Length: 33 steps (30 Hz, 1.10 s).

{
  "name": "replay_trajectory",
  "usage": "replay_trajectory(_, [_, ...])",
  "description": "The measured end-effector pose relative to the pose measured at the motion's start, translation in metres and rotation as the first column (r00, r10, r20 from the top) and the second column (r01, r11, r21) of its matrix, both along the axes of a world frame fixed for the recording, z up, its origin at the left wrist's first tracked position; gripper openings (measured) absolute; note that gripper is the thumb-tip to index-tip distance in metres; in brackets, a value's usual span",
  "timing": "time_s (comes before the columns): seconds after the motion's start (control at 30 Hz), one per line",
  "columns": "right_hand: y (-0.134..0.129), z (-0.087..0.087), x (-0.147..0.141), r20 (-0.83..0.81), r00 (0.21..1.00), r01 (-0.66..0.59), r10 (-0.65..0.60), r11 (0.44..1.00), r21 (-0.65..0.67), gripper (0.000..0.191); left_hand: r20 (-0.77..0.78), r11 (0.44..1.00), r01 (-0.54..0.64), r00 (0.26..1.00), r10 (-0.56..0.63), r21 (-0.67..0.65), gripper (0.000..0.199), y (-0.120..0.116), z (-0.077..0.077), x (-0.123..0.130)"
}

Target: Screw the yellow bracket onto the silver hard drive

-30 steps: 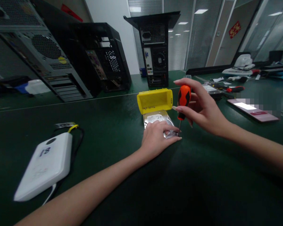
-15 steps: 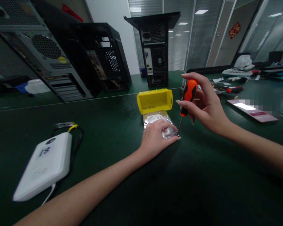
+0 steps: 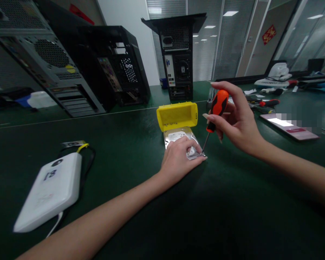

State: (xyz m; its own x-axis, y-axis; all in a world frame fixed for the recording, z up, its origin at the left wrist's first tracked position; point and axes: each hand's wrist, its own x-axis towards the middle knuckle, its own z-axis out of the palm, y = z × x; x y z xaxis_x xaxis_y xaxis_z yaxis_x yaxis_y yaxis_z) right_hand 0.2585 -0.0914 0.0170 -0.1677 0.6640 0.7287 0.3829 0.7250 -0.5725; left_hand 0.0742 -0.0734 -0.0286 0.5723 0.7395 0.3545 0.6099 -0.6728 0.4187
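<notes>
A silver hard drive [image 3: 176, 135] with a white label lies on the green table, in front of a yellow bin [image 3: 178, 115] that holds a few small screws. My left hand [image 3: 178, 155] rests over the drive and grips its near end, with thumb and forefinger at the near right corner. My right hand [image 3: 234, 117] is closed round the orange and black handle of a screwdriver [image 3: 219, 104]. The screwdriver leans to the right, and its tip is down at that same corner, beside my left fingertips. What lies right under the tip is too small to make out.
At the left lies a white power bank [image 3: 52, 191] with a cable. Computer cases [image 3: 177, 57] stand along the back and left. On the right are a phone [image 3: 289, 126], red-handled pliers [image 3: 269, 103] and other loose tools.
The screwdriver leans slightly more to the right, and its handle has shifted a little with my right hand. My left hand stays on the hard drive.
</notes>
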Motion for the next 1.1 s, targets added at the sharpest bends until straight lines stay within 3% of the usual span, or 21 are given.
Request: replay_trajectory(1.1, [0.0012, -0.0034, 0.0019, 0.004, 0.999, 0.049, -0.049, 0.999, -0.003, 0.051, 0.003, 1.000, 0.021, 1.000, -0.021, 0.019, 0.017, -0.0002, 0.0003, -0.0006])
